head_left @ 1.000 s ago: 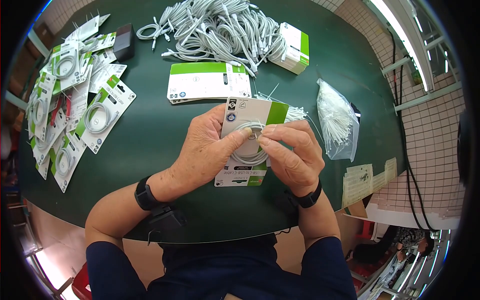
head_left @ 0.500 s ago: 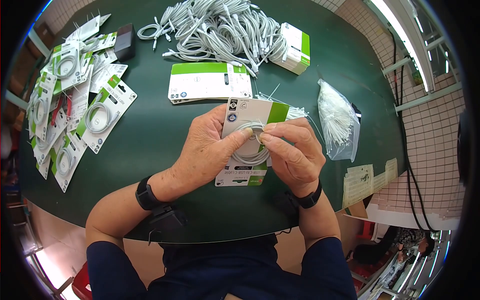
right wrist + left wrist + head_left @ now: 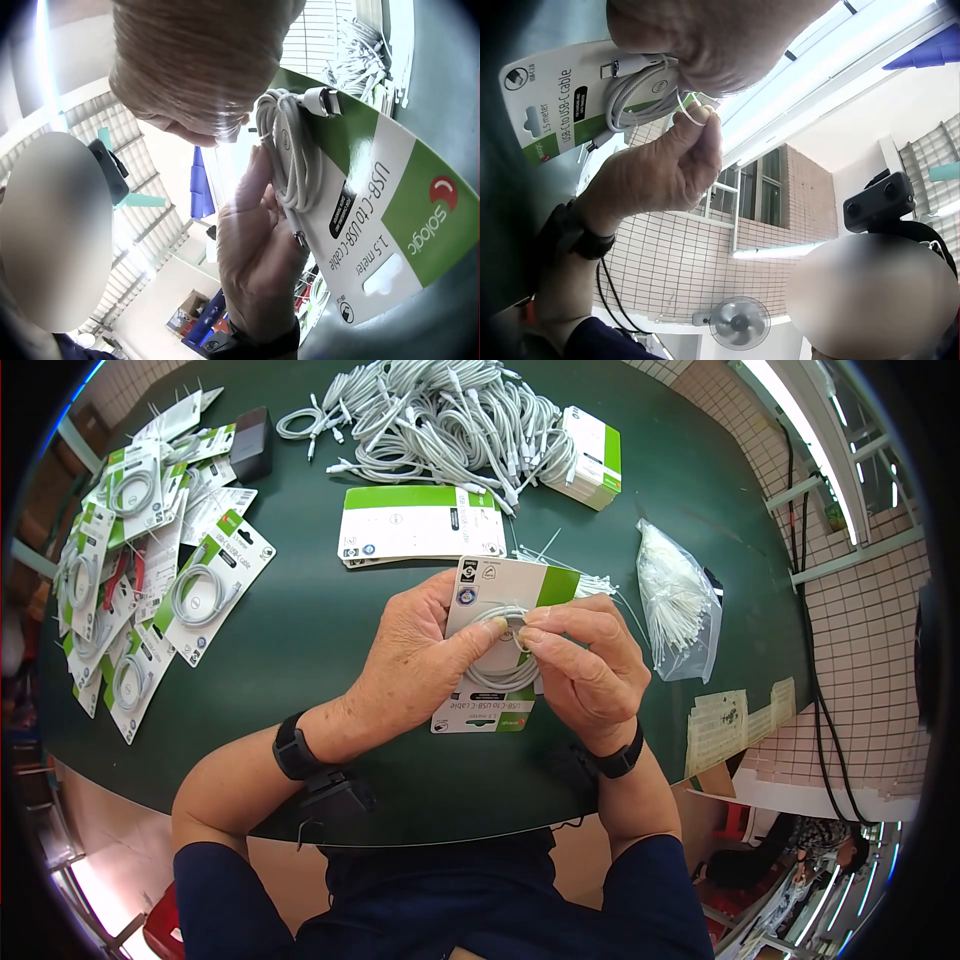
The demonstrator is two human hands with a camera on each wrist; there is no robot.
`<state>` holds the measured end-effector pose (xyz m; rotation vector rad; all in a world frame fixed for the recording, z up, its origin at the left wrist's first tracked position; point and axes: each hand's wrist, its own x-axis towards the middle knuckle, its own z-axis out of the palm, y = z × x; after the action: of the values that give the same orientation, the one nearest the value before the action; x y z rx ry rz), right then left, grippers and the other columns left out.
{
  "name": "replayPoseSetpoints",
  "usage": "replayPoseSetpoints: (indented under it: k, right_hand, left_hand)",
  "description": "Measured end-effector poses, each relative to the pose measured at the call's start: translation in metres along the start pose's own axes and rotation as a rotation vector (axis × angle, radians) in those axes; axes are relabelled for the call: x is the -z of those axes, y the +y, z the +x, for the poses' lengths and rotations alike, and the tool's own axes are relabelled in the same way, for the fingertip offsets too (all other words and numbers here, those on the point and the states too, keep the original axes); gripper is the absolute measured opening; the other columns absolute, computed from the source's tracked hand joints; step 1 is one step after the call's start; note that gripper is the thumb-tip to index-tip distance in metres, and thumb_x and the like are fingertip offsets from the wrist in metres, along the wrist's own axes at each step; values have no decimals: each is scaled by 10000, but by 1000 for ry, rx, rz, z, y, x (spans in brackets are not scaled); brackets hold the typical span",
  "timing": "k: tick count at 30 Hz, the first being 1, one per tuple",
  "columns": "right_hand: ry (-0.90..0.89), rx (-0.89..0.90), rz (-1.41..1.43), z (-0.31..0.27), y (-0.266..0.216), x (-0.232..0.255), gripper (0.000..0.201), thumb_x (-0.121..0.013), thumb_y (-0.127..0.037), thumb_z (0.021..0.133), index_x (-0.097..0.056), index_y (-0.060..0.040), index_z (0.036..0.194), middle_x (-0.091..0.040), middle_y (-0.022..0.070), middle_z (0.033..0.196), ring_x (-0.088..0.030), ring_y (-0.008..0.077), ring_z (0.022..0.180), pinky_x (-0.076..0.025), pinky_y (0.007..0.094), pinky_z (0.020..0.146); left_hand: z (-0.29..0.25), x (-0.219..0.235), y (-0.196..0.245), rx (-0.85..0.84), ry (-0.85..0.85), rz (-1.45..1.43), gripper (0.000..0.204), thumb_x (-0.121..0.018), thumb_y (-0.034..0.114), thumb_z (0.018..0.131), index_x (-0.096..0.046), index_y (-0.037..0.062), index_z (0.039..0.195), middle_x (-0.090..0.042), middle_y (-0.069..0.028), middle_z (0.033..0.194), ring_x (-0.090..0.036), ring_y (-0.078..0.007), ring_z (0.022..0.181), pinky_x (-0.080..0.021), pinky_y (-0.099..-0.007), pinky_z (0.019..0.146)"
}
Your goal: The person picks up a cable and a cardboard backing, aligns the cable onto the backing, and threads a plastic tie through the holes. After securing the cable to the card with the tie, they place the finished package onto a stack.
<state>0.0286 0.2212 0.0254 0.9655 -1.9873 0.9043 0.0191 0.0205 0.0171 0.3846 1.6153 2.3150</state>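
My left hand (image 3: pixel 405 645) grips a white and green cable card (image 3: pixel 497 578), its thumb pressed over a coiled white USB-C cable (image 3: pixel 500 678) lying on the card's face. At the coil's upper right, my right hand (image 3: pixel 595 665) pinches a thin white cable tie (image 3: pixel 685 110) between thumb and index finger. That tie shows as a narrow loop at the coil in the left wrist view. Metal plugs (image 3: pixel 324 102) stick out from the coil in the right wrist view, where the left hand (image 3: pixel 259 259) supports the card from the side.
Behind the hands lie a stack of cards (image 3: pixel 395 520), a heap of white cables (image 3: pixel 440 420), another card stack (image 3: pixel 600 455) and loose cable ties (image 3: pixel 595 586). A bag of ties (image 3: pixel 672 600) sits to the right. Cards with coiled cables (image 3: pixel 205 595) pile up at left, beside a black box (image 3: pixel 250 445).
Both hands and the card stay nearly in place. The right fingertips shift slightly at the coil's upper right, still pinching the cable tie.
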Motion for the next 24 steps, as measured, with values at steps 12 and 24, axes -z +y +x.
replayPoseSetpoints:
  k: [12, 24]
  right_hand:
    - [1, 13, -19, -2, 2, 0, 359, -838, 94, 785, -746, -87, 1081, -741, 102, 1040, -716, 253, 853, -574, 330, 701]
    - [4, -61, -50, 3, 6, 0, 289, -798, 103, 817, -737, -61, 1048, -765, 111, 960, -700, 238, 805, -546, 334, 674]
  left_hand:
    - [0, -1, -2, 5, -4, -1, 293, -655, 70, 1013, -647, -27, 1289, -753, -110, 1150, -705, -126, 998, -592, -290, 876]
    - [-2, -3, 0, -30, -4, 76, 279, -678, 74, 1000, -663, -21, 1261, -760, -96, 1124, -704, -120, 982, -589, -289, 863]
